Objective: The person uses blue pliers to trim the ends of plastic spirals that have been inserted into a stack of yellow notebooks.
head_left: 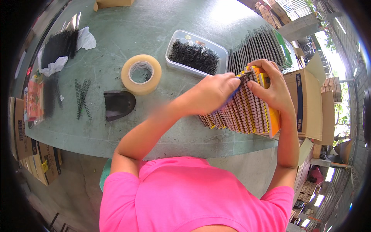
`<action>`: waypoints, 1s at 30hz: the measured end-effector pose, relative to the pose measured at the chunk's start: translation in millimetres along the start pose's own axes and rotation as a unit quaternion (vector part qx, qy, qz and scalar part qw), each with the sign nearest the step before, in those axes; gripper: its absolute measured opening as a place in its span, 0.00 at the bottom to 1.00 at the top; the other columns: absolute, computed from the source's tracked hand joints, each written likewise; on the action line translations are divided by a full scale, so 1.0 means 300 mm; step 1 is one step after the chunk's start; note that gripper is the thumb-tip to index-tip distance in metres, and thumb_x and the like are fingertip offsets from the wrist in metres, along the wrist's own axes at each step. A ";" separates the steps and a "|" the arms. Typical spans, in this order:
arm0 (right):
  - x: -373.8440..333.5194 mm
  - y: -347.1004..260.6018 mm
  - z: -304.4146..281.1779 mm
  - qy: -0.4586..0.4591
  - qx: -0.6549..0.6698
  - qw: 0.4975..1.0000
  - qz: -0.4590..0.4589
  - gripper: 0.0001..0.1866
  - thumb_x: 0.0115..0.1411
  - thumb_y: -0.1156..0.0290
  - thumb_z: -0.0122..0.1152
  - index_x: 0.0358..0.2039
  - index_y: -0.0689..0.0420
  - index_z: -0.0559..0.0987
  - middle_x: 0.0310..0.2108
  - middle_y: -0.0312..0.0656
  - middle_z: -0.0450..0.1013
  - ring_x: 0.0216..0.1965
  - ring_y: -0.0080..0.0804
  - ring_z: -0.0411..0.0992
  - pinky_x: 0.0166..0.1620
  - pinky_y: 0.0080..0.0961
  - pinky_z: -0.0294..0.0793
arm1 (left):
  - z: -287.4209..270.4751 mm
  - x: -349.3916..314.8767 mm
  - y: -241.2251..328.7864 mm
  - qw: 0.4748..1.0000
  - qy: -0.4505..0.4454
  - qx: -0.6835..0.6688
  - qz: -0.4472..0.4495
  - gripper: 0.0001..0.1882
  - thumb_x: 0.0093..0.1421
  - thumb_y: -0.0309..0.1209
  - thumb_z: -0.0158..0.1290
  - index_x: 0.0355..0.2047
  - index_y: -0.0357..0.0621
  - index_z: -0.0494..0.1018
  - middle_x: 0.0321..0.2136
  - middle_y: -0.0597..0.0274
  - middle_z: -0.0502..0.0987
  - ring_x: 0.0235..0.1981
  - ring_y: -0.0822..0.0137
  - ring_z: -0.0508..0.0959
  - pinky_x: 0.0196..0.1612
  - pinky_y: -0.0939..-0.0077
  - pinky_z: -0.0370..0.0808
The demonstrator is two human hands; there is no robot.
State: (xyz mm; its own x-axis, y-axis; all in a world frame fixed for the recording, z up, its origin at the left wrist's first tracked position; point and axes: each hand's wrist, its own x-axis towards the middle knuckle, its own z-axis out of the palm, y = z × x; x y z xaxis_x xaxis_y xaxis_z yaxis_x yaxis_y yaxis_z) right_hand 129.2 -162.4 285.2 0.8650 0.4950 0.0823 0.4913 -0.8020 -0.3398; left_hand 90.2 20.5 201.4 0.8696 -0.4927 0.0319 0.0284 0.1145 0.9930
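Observation:
My left hand [218, 91] is closed around blue-handled pliers [233, 94], whose dark jaws reach the top end of a coil binding. Beneath them stands a row of spiral-bound notebooks [241, 112] with yellow and orange covers, coils facing up. My right hand [272, 85] grips the far end of these notebooks, thumb near the plier jaws and fingers over the covers. The exact coil end between the jaws is too small to make out.
A plastic tub [197, 52] of black coil pieces lies beyond my left hand. Further left are a tape roll [141, 74], a black curved piece [119, 105] and loose black coils [82, 98]. More bound notebooks [259, 48] stand far right, by an open carton [307, 104].

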 end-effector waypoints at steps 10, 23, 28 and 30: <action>0.016 0.011 -0.014 -0.037 0.057 0.997 0.045 0.26 0.52 0.49 0.54 0.41 0.59 0.72 0.40 0.47 0.68 0.46 0.37 0.64 0.51 0.29 0.61 | -0.094 -0.201 -0.110 0.975 0.119 0.187 0.029 0.15 0.61 0.38 0.42 0.39 0.38 0.67 0.33 0.47 0.71 0.35 0.53 0.73 0.37 0.65 0.69; 0.085 0.062 0.045 0.063 -0.125 0.990 -0.006 0.22 0.63 0.53 0.38 0.48 0.55 0.69 0.55 0.46 0.61 0.59 0.42 0.55 0.60 0.34 0.49 | -0.056 -0.426 -0.499 0.735 0.247 0.629 0.059 0.22 0.52 0.41 0.54 0.42 0.39 0.68 0.42 0.49 0.65 0.47 0.50 0.63 0.51 0.56 0.59; -0.093 -0.193 -0.106 0.085 -0.021 0.979 -0.186 0.21 0.53 0.61 0.57 0.45 0.58 0.70 0.51 0.52 0.63 0.54 0.52 0.59 0.55 0.44 0.58 | -0.062 -0.210 -0.463 0.908 0.178 0.373 0.067 0.24 0.61 0.45 0.44 0.48 0.38 0.65 0.45 0.48 0.67 0.48 0.51 0.66 0.50 0.65 0.64; -0.207 -0.263 -0.086 -0.108 0.179 0.938 -0.277 0.21 0.54 0.61 0.56 0.46 0.58 0.69 0.47 0.48 0.66 0.49 0.48 0.64 0.52 0.39 0.63 | -0.103 -0.086 -0.499 0.966 0.157 0.205 0.008 0.29 0.62 0.50 0.38 0.51 0.38 0.64 0.47 0.51 0.68 0.50 0.57 0.67 0.52 0.68 0.62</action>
State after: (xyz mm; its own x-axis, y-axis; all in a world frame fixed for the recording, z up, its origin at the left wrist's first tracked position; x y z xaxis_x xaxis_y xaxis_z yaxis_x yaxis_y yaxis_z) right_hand 39.3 -138.6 331.2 0.4264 0.8901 0.1609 0.7603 -0.2564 -0.5968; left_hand 78.7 42.6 48.4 0.9766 -0.2012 0.0755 -0.1282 -0.2637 0.9561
